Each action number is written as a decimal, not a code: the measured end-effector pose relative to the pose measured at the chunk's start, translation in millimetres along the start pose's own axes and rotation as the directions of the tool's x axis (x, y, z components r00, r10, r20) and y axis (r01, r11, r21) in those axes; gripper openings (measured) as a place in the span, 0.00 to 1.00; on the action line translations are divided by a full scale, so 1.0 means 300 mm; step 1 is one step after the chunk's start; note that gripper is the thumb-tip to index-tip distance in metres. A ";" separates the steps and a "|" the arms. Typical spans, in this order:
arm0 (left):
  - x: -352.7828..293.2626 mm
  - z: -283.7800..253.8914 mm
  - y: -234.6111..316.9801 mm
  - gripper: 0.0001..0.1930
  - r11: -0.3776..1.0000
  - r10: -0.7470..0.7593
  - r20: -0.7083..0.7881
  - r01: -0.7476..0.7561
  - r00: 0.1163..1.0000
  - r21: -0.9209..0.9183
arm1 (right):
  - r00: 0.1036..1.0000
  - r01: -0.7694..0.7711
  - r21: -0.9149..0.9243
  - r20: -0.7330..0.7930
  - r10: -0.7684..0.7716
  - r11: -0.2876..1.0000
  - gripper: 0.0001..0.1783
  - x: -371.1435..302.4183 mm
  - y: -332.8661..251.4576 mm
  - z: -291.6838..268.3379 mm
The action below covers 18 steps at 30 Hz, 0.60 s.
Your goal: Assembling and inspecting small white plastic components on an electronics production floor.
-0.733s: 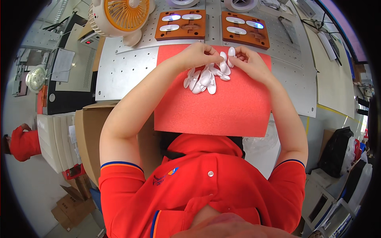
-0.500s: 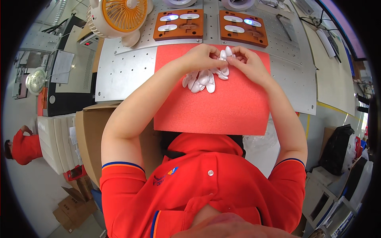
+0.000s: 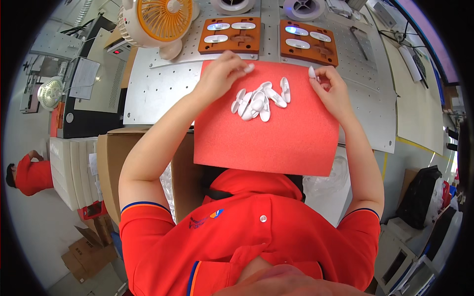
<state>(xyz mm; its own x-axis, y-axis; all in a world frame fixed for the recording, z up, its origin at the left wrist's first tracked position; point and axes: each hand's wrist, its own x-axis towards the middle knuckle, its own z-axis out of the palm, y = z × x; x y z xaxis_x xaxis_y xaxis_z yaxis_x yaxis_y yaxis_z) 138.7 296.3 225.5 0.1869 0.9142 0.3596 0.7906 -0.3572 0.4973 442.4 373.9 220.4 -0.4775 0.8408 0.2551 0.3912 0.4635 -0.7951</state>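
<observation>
My left hand (image 3: 220,78) pinches a small white oval plastic piece (image 3: 249,68) over the left far part of a red foam mat (image 3: 266,148). In my right hand (image 3: 333,91) is another white oval plastic piece (image 3: 312,72), held upright between the fingertips near the mat's right edge. Between the hands lies a loose pile of similar white pieces (image 3: 256,102), some showing their hollow side. One white piece (image 3: 285,90) rests a little apart, right of the pile.
Beyond the mat stand two orange-brown fixture blocks, left (image 3: 229,44) and right (image 3: 307,53), each with three white ovals; blue light shines on both. An orange-and-white fan (image 3: 165,22) is at far left. White reels (image 3: 303,9) stand behind. A cardboard box (image 3: 143,153) is left of my lap.
My hands were together above the pile's right side; now they are apart, each with a white piece. The left moved left, the right moved right. The blue glow on the right fixture changed place.
</observation>
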 end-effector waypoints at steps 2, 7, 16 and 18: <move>0.026 0.009 0.007 0.10 0.997 0.030 0.006 -0.030 1.000 -0.071 | 0.994 0.087 -0.116 -0.054 -0.094 0.989 0.07 0.030 0.010 0.001; 0.165 0.032 -0.041 0.12 0.958 0.134 -0.202 -0.075 0.970 0.277 | 0.918 0.217 -0.563 -0.160 -0.363 0.797 0.06 0.186 0.054 -0.046; 0.152 0.082 -0.066 0.19 0.844 0.068 -0.057 -0.027 0.996 0.536 | 0.944 0.204 -0.769 -0.010 -0.331 0.605 0.21 0.155 0.103 -0.043; 0.149 0.064 -0.052 0.20 0.851 0.006 -0.009 0.000 1.000 0.525 | 0.947 0.213 -0.781 0.017 -0.320 0.587 0.22 0.150 0.066 -0.046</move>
<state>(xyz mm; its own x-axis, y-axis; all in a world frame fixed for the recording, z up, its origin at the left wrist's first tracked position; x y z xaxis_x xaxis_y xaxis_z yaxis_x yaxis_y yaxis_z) 145.9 346.6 218.7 0.1864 0.9103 0.3697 0.9789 -0.2042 0.0091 439.3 424.8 223.7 -0.5912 0.6430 0.4870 0.7424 0.6697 0.0171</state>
